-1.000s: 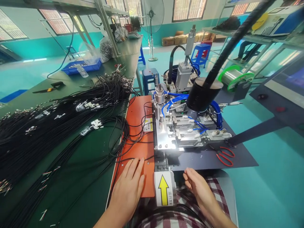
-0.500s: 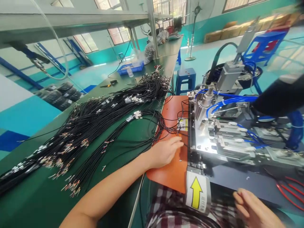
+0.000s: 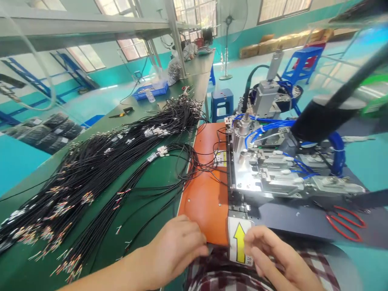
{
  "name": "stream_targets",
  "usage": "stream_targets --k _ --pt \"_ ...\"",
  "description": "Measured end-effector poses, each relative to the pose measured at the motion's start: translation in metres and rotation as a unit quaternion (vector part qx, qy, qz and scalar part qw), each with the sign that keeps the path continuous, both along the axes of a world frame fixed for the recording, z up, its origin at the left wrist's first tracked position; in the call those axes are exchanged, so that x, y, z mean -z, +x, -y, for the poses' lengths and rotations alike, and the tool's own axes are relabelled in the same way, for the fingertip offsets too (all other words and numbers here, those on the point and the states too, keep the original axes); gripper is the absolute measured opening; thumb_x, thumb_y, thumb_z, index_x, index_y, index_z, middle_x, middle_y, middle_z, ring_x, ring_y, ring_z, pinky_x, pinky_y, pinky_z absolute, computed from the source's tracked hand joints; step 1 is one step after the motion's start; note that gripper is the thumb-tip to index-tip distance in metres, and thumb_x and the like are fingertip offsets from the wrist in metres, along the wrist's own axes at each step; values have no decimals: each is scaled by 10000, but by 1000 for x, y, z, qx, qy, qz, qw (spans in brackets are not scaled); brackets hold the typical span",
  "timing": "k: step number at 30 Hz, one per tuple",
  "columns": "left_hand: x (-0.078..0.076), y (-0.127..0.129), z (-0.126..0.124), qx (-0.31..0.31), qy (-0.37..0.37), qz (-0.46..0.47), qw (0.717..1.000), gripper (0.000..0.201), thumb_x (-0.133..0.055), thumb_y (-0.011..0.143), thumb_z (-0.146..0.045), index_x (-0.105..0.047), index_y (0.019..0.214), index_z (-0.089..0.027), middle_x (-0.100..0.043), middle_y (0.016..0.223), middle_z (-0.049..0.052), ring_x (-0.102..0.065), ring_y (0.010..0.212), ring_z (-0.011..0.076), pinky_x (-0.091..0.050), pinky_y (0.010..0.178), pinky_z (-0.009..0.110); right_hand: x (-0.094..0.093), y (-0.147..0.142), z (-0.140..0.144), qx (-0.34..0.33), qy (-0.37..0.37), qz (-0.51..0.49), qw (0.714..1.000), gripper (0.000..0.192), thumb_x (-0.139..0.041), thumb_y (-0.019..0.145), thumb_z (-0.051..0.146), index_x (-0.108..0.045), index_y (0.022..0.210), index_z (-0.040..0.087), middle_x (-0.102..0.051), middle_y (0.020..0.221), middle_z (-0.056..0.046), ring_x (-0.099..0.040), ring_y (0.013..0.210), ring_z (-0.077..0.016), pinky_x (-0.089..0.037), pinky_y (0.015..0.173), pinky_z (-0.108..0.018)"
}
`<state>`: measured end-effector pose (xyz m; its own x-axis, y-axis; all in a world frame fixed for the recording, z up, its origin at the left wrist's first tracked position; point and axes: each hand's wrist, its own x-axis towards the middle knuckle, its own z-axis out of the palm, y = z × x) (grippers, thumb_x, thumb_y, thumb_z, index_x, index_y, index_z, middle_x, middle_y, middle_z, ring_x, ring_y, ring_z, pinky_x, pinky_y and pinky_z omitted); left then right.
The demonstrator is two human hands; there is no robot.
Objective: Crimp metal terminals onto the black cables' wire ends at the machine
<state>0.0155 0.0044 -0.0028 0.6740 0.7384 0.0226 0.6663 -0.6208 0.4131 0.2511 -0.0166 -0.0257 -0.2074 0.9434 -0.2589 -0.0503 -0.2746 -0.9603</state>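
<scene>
My left hand (image 3: 178,248) hovers over the near end of the orange sheet (image 3: 206,202), fingers loosely bent and nothing visible in them. Facing it, my right hand (image 3: 274,256) is beside the white label with a yellow arrow (image 3: 239,238); its fingers curl loosely, with a gap to the thumb and nothing seen between. Black cables (image 3: 224,271) lie across my lap below both hands. Loose black cable ends (image 3: 209,165) trail over the orange sheet toward a metal machine (image 3: 251,173) with blue air hoses.
A large heap of black cables (image 3: 121,157) with bare wire ends covers the green table (image 3: 145,169), and a smaller bundle (image 3: 121,202) lies nearer. Red-handled pliers (image 3: 345,222) rest on the machine's dark base. Farther off are a blue tray (image 3: 150,91) and a blue stool (image 3: 222,101).
My left hand has drawn back from the cables on the orange sheet toward my lap. My right hand has moved left to the arrow label. The view has turned slightly right.
</scene>
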Motion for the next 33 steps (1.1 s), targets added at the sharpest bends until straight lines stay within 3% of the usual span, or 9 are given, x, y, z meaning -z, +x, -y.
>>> stream_targets --k 4,9,13,18,23,27,33 --pt "-5 27 -11 -34 -38 39 998 280 -329 965 -236 -558 812 -184 -566 661 5 -489 602 138 -377 592 257 1 -3 -6 59 -20 -40 997 328 -687 715 485 -648 923 235 -653 756 -35 -587 631 -182 -488 594 -290" --pt "8 55 -13 -33 -138 109 984 234 -351 949 -265 -579 955 -212 -601 791 34 -534 715 165 -429 645 271 12 -3 -11 112 15 3 994 273 -667 743 462 -633 695 196 -562 561 4 -479 496 -134 -418 505 -265" --pt "21 76 -15 -95 -283 242 923 261 -396 940 -308 -473 1180 -243 -594 807 14 -531 685 143 -419 593 235 26 5 -12 109 1 11 994 172 -654 775 366 -660 767 193 -596 628 -3 -485 522 -130 -415 507 -255" --pt "28 86 -24 -138 -435 319 831 265 -427 935 -284 -443 1198 -251 -575 749 -27 -443 551 82 -342 505 190 28 18 -20 97 -42 -65 992 224 -642 781 404 -653 817 183 -624 668 -7 -472 496 -106 -402 495 -238" --pt "30 88 -28 -152 -459 337 808 274 -488 906 -267 -474 1174 -216 -579 707 -38 -413 508 62 -310 469 177 26 21 -25 122 -9 -44 992 283 -610 804 463 -633 792 181 -575 647 8 -454 510 -102 -391 516 -235" --pt "30 92 -31 -184 -466 330 800 145 -562 855 -288 -584 913 -158 -532 593 -49 -415 475 53 -295 443 164 28 22 -22 153 14 2 988 235 -606 821 425 -625 799 192 -534 628 20 -464 539 -115 -406 527 -231" --pt "30 99 -31 -221 -480 355 771 192 -654 774 -311 -560 755 -144 -585 548 -21 -543 482 92 -434 485 198 17 17 -18 140 -20 -50 989 270 -678 744 446 -592 694 195 -504 569 38 -428 475 -98 -375 451 -213"
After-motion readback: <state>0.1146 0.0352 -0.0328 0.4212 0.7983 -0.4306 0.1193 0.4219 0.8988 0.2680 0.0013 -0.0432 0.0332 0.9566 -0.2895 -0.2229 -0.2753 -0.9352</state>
